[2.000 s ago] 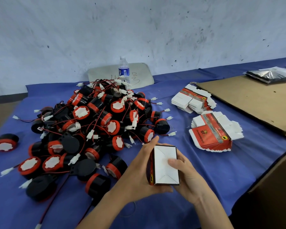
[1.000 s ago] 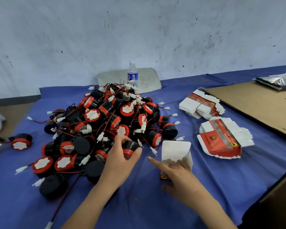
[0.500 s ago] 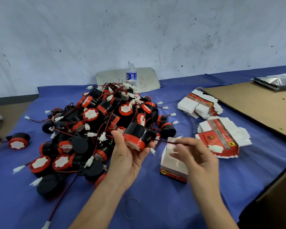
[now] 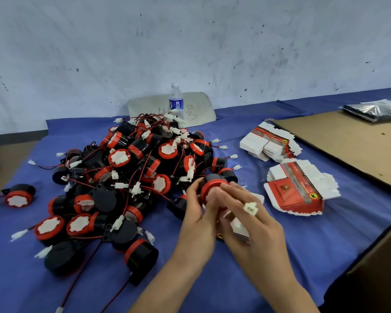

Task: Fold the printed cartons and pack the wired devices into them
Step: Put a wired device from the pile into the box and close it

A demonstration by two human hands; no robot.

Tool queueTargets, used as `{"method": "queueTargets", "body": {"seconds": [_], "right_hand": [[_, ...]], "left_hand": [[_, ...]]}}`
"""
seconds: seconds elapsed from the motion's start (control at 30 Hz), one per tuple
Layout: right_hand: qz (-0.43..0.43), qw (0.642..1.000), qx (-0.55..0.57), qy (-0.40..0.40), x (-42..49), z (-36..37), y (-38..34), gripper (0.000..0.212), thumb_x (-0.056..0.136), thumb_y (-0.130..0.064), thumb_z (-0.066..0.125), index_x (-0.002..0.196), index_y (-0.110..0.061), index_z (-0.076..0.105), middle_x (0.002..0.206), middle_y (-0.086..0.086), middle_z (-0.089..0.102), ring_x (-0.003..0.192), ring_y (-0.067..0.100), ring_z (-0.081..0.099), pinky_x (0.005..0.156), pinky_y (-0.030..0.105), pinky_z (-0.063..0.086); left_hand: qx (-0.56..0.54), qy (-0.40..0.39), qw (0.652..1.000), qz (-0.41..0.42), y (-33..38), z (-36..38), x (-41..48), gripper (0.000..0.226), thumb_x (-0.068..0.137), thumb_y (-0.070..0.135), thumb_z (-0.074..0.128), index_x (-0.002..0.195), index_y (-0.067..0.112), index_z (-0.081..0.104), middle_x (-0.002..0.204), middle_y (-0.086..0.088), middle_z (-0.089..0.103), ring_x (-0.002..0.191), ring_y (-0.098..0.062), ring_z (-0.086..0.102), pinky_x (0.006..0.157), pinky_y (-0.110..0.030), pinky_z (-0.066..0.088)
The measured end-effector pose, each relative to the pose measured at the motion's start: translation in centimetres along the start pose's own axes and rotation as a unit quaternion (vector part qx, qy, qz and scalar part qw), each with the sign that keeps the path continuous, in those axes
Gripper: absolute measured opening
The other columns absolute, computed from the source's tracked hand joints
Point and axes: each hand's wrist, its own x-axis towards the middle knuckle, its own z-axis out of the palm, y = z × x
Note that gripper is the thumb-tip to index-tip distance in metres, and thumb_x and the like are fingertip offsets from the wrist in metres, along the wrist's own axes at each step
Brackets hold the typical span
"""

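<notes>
So the wired device (image 4: pixel 213 187), black body with a red rim, is up in both hands over the middle of the table (image 4: pixel 303 249), right beside the big pile of devices (image 4: pixel 127 177). The left hand (image 4: pixel 198 214) grips it, fingers and thumb curled round the body. Half a second ago the right hand (image 4: pixel 251 224) was out to the right pinching the wire taut; now it's come in, fingertips on the red face, fingers mostly straight. The white plug (image 4: pixel 250 208) sits on top of those fingers, and I can't tell if it's pinched or just lying there. The folded carton (image 4: pixel 240 232) is on the table under the right hand, mostly hidden now, where before its white open top was showing.

Two stacks of flat cartons (image 4: pixel 296 190) sit toward the right edge: red and white with a yellow-and-black round logo, lettering too small to read. At the far edge there's a water bottle (image 4: pixel 176 101) with a blue label, in front of a board (image 4: pixel 196 107) with an unreadable scribble.
</notes>
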Motion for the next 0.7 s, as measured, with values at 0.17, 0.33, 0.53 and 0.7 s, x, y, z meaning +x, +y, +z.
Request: {"method": "queueTargets", "body": {"seconds": [0.17,0.33,0.53,0.7], "right_hand": [[0.076,0.995,-0.028,0.057,0.0,-0.4,1.5,0.069,0.070,-0.011,0.077,0.134,-0.021,0.053,0.123,-0.010,0.053,0.110,0.000,0.051,0.091,0.002,0.035],[0.132,0.991,0.008,0.026,0.7,-1.3,2.4,0.063,0.071,-0.029,0.082,0.128,-0.032,0.053,0.116,-0.017,0.058,0.105,-0.002,0.056,0.090,0.003,0.038],[0.235,0.969,0.022,-0.076,0.9,-1.4,5.4,0.067,0.068,-0.016,0.086,0.126,-0.031,0.056,0.108,-0.010,0.063,0.097,-0.003,0.058,0.087,0.016,0.047],[0.218,0.963,-0.051,-0.148,0.0,0.2,6.2,0.054,0.074,-0.017,0.082,0.124,-0.022,0.062,0.122,-0.004,0.061,0.111,0.017,0.057,0.094,0.024,0.044]], "left_hand": [[0.078,0.004,0.997,0.022,0.6,0.5,0.2,0.047,0.073,0.058,0.069,0.109,0.031,0.052,0.100,0.005,0.071,0.088,-0.022,0.072,0.079,-0.050,0.058],[0.169,-0.013,0.984,0.059,0.3,0.1,0.4,0.044,0.067,0.067,0.067,0.099,0.042,0.048,0.097,0.009,0.072,0.074,-0.018,0.072,0.068,-0.042,0.059],[0.201,-0.028,0.976,0.084,-3.5,-2.7,2.2,0.094,0.064,0.059,0.076,0.138,0.059,0.019,0.141,0.026,0.039,0.128,0.005,0.041,0.099,-0.015,0.040],[0.155,-0.170,0.973,-0.017,-8.5,-3.0,3.9,0.126,0.067,0.018,0.086,0.151,0.038,-0.007,0.147,0.023,0.039,0.137,0.003,0.034,0.109,-0.026,0.038]]}}
